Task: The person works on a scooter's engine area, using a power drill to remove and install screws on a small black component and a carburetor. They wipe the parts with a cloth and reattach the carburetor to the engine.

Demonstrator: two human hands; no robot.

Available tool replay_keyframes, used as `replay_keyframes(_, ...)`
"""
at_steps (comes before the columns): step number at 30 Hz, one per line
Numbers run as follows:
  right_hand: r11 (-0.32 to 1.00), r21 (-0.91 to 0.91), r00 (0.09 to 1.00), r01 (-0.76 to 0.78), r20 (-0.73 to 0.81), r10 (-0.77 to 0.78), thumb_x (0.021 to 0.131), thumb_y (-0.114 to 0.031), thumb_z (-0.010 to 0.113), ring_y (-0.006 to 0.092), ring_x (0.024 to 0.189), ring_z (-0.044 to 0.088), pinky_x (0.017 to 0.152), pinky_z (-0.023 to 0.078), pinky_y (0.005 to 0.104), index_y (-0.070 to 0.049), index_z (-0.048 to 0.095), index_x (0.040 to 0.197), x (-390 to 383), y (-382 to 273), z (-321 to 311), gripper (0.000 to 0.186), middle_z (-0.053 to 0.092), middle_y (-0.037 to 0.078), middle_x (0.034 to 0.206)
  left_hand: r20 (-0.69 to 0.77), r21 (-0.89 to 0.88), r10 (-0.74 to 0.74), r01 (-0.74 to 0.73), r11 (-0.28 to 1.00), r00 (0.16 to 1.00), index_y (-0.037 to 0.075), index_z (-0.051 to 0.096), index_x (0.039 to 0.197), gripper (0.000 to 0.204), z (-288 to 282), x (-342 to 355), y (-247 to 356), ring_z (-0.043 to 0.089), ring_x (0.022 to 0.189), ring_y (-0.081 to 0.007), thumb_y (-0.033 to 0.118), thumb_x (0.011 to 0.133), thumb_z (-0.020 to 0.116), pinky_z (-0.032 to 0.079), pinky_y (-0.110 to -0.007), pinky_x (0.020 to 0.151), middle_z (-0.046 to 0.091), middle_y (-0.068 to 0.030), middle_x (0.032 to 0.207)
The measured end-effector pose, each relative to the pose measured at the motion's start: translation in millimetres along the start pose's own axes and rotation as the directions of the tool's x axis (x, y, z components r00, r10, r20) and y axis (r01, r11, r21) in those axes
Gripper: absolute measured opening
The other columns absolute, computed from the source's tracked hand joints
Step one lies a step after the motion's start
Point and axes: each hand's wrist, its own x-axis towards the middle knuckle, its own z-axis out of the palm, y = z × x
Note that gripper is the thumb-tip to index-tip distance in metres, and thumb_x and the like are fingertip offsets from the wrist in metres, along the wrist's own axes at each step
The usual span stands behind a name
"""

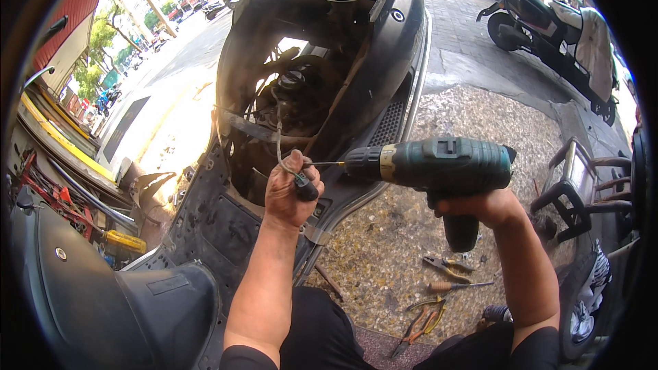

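Just beyond the brown-handled screwdriver (440, 288) on the speckled ground (373, 253) we see black-jawed pliers (449, 272); nearer us than it, orange-handled pliers (410, 338). Farther off to its right we have a metal frame (558, 193) and, well beyond it, a parked scooter (538, 24).

Drill (476, 164): dark green and black plastic, mostly matt, scuffed, with a soft sheen on top
Bit (325, 164): slim, smooth metal
Scooter front shell (394, 62): black plastic, smooth, dusty
Footboard (212, 233): matt black plastic, dirt-streaked
Lower-left panel (89, 294): smooth black, faintly glossy
Screwdriver handle (439, 287): brown, wood-like, dull
Yellow handle (126, 240): plastic, slightly shiny
Pliers (414, 335): dull metal, coloured grips
Pebbled ground (473, 120): rough, speckled, stony
Trousers (312, 329): black cloth, matt
Parked scooter's cover (595, 58): pale, soft-looking cloth
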Motion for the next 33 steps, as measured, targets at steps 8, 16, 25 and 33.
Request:
replay_keyframes(8,0.928,-0.314,0.968,0.201,0.212,-0.137,0.076,-0.022,0.085,0.0181,0.090,0.068,0.088,0.055,0.0329,-0.005,0.069,0.105,6,5,-4,0.037,0.072,0.009,0.097,-0.031,0.138,0.025,-0.020,0.990,0.999,0.011,0.058,0.086,0.026,-8,0,3,0.052,0.062,-0.0149,0.033,0.092,0.071,0.041,-0.030,0.051,0.055,-0.0014,0.074)
replay_keyframes(16,0.998,0.044,0.997,-0.050,0.055,0.048,0.079,-0.007,0.080,0.0130,0.084,0.064,0.080,0.055,0.0323,-0.005,0.068,0.112,2,16,16,0.036,0.069,0.003,0.094,-0.146,0.160,0.092,-0.068,0.985,0.985,0.009,0.062,0.088,0.022,-12,1,3,0.049,0.055,-0.0130,0.030,0.094,0.068,0.036,-0.028,0.046,0.056,-0.0020,0.068)
replay_keyframes(25,0.988,0.146,0.999,-0.042,0.015,0.041,0.080,-0.006,0.078,0.0143,0.088,0.064,0.079,0.056,0.0329,-0.006,0.067,0.113,-5,24,16,0.035,0.069,0.004,0.097,-0.029,-0.008,0.118,-0.118,0.993,0.993,0.009,0.060,0.096,0.031,8,-1,-5,0.052,0.062,-0.0149,0.039,0.099,0.059,0.040,-0.029,0.052,0.056,-0.0036,0.074)
replay_keyframes(33,0.993,0.117,0.999,0.022,-0.031,-0.019,0.076,0.002,0.076,0.0218,0.085,0.067,0.078,0.057,0.0376,-0.001,0.060,0.120,-14,19,10,0.048,0.067,0.010,0.096,-0.159,-0.009,0.015,-0.017,1.000,0.987,0.007,0.066,0.095,0.033,6,-1,1,0.050,0.062,-0.0160,0.039,0.097,0.060,0.038,-0.029,0.054,0.062,-0.0040,0.075)
